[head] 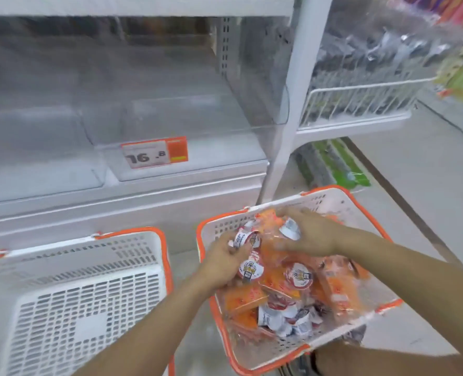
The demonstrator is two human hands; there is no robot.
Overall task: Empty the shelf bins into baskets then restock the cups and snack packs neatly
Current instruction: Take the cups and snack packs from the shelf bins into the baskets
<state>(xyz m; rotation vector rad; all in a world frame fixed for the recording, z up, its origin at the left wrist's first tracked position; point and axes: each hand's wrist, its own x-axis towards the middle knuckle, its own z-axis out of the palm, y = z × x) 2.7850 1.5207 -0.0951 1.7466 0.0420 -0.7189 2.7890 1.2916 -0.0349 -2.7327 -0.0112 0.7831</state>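
Orange price tag (154,153) on clear shelf bin (187,123) reads "16.8".

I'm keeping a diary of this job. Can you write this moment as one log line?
phase: restock pickup | left hand: grips small white-lidded cup | right hand: grips another cup | full white plastic basket | clear shelf bins: empty
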